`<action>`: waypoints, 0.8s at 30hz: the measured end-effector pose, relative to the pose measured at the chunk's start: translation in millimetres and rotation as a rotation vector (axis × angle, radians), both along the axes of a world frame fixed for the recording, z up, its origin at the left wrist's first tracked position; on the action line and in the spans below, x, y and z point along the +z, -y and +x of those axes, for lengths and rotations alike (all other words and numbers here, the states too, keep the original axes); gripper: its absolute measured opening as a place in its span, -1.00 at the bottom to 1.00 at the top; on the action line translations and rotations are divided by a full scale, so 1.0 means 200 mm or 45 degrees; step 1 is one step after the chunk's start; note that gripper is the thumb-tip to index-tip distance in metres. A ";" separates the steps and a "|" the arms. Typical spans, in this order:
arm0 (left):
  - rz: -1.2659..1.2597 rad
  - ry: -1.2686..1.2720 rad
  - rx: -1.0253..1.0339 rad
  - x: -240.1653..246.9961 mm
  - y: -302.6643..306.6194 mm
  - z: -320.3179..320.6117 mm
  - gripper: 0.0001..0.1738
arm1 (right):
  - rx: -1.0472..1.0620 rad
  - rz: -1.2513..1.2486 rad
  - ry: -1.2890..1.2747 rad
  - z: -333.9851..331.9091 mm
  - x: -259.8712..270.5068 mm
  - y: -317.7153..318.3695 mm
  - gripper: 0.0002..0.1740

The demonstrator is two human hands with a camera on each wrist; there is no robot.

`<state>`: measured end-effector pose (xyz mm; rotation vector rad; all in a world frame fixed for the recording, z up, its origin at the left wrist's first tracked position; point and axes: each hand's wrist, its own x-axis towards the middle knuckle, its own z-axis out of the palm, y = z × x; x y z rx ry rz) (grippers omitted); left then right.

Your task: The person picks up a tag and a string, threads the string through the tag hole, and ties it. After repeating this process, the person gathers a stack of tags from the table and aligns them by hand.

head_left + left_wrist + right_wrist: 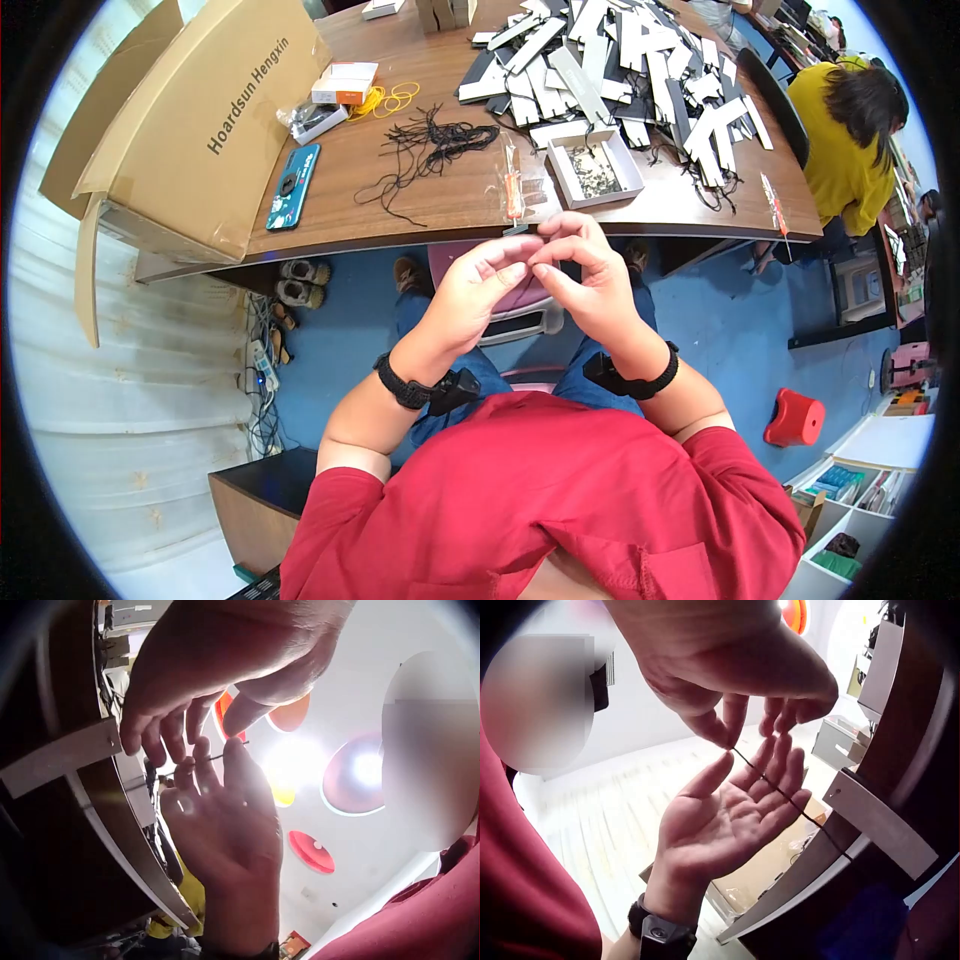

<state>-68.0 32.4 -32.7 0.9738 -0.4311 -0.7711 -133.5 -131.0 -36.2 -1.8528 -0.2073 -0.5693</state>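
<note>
My hands meet in front of the table's near edge. In the right wrist view, my right hand [757, 675] pinches one end of a thin black cord [784, 795] between thumb and forefinger. Below it my left hand [724, 825] is palm up, its fingers loosely extended and its thumb apart from them. The cord runs slantwise across the left fingers, toward a pale flat strip [885, 829] with a small hole near its end. That strip [60, 759] juts out at the table edge in the left wrist view.
On the table [440, 75] lie a heap of white and black strips [600, 70], tangled black cords [435, 140], an open box of small parts [620, 185], an orange-handled screwdriver [514, 195] and a blue phone [293, 187]. A large carton [215, 120] stands left.
</note>
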 end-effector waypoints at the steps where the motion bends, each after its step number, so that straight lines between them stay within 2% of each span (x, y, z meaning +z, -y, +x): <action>1: -0.033 -0.081 -0.026 -0.01 0.00 0.00 -0.69 | -0.030 -0.024 0.011 0.01 -0.02 0.01 -0.87; 2: -0.066 -0.161 -0.052 -0.04 0.00 0.00 -0.70 | -0.060 -0.047 0.022 0.02 -0.03 0.01 -0.87; 5: -0.051 -0.244 -0.054 -0.09 -0.01 0.02 -0.80 | 0.057 0.401 -0.313 0.02 -0.01 0.01 -0.89; 6: -0.010 -0.256 -0.056 -0.08 -0.02 0.02 -0.81 | 0.113 0.462 -0.227 0.04 -0.04 0.01 -0.93; 9: 0.107 -0.163 -0.012 -0.05 -0.01 0.02 -0.84 | -0.030 0.109 -0.176 0.11 0.06 0.10 -0.94; 10: 0.146 -0.110 0.014 -0.04 -0.01 0.01 -0.84 | -0.285 -0.228 0.014 0.17 0.06 0.17 -0.94; 11: 0.155 -0.095 0.023 -0.03 -0.02 0.00 -0.85 | -0.419 -0.431 0.076 0.24 0.06 0.27 -0.91; 12: 0.165 -0.075 0.033 -0.02 -0.02 0.00 -0.86 | -0.548 -0.726 0.030 0.30 0.05 0.37 -0.90; 13: 0.176 -0.056 0.042 -0.02 -0.02 0.00 -0.87 | -0.608 -0.887 -0.077 0.33 0.06 0.43 -0.88; 15: 0.162 -0.064 0.039 -0.04 -0.01 -0.01 -0.88 | -0.508 -1.184 -0.308 0.39 0.03 0.54 -0.85; 21: 0.154 -0.034 0.098 -0.02 -0.03 -0.01 -0.88 | -0.422 -1.332 -0.586 0.48 0.07 0.52 -0.93; 24: 0.161 0.023 0.154 -0.02 -0.03 0.00 -0.89 | -0.607 -1.335 -0.337 0.48 -0.04 0.54 -0.92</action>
